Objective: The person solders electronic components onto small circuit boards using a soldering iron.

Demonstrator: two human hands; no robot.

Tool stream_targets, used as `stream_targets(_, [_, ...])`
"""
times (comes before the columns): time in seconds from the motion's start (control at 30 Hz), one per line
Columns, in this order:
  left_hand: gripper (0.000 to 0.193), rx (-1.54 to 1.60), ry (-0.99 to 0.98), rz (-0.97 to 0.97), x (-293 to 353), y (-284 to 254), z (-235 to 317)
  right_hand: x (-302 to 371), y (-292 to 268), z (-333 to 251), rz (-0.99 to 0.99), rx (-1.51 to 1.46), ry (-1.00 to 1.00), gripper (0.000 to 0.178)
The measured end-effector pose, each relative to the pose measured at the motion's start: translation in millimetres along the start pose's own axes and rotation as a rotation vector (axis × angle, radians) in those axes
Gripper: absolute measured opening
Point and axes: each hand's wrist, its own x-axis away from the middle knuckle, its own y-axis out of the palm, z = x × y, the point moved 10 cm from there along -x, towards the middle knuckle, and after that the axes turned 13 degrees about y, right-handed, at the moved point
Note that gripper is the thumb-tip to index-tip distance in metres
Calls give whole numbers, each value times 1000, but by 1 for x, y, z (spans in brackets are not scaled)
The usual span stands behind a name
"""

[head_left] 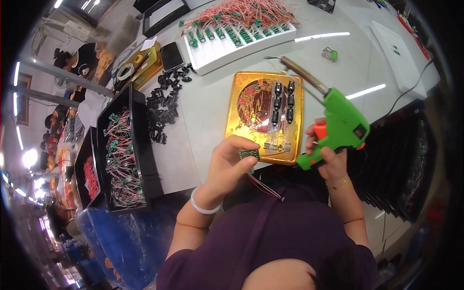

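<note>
My left hand pinches a small green circuit board between thumb and fingers, over the near edge of a gold tin. Thin red, white and dark wires hang from the board toward my lap. Wrapped round the grip of a green soldering gun, my right hand has its fingers by the orange trigger. The gun's metal barrel points up and left, above the tin's far right corner. Two rows of small black parts lie on the tin.
Behind the tin stands a white tray of green boards and a heap of pinkish wires. To the left are scattered black parts, a phone and a black bin of wired boards. Another white tray lies right. People sit far left.
</note>
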Motion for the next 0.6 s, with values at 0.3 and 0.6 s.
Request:
stream_targets(0.3, [21, -132, -28, -268, 4, 35, -25, 6, 17, 18, 63, 258, 87, 65])
stream_targets(0.6, [16, -412, -126, -233, -49, -35, 11, -10, -42, 44, -41, -188, 124, 50])
